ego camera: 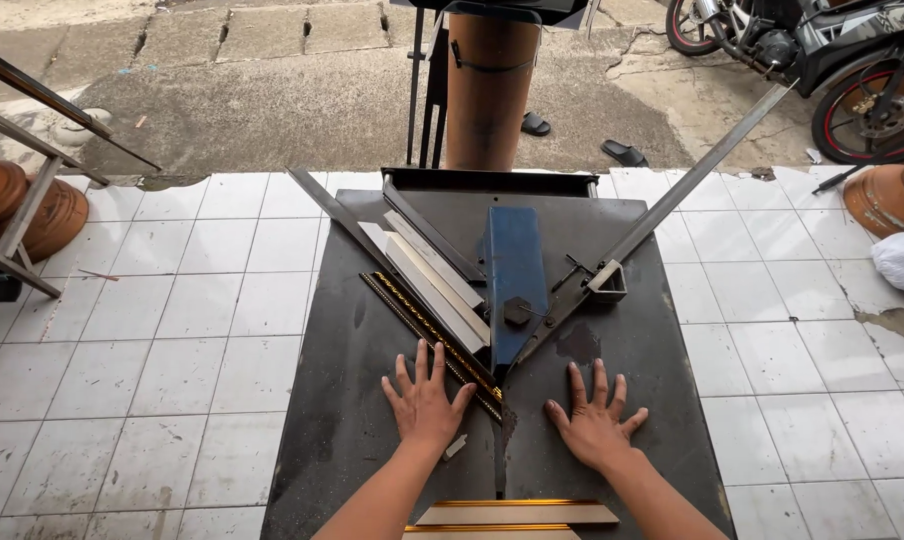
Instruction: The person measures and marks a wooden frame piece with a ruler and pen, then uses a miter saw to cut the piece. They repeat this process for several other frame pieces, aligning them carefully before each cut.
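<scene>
My left hand (426,402) lies flat, fingers spread, on the dark metal table (352,340) of a frame-cutting machine. Its fingertips are close to a dark moulding strip with gold trim (427,335) that runs diagonally along the left fence. My right hand (594,418) rests flat and spread on the table right of the centre slot. Neither hand holds anything. A blue blade housing (515,280) stands upright at the middle, where the two fences meet. White moulding strips (434,285) lie beside the dark one. A small white offcut (456,446) sits near my left wrist.
A long metal guide arm (692,175) reaches up to the right. Cut gold-edged frame pieces (517,514) lie at the table's near edge. White floor tiles (172,330) surround the machine. Clay pots (887,195) stand right and left, a motorbike (822,50) top right, sandals (624,152) on concrete.
</scene>
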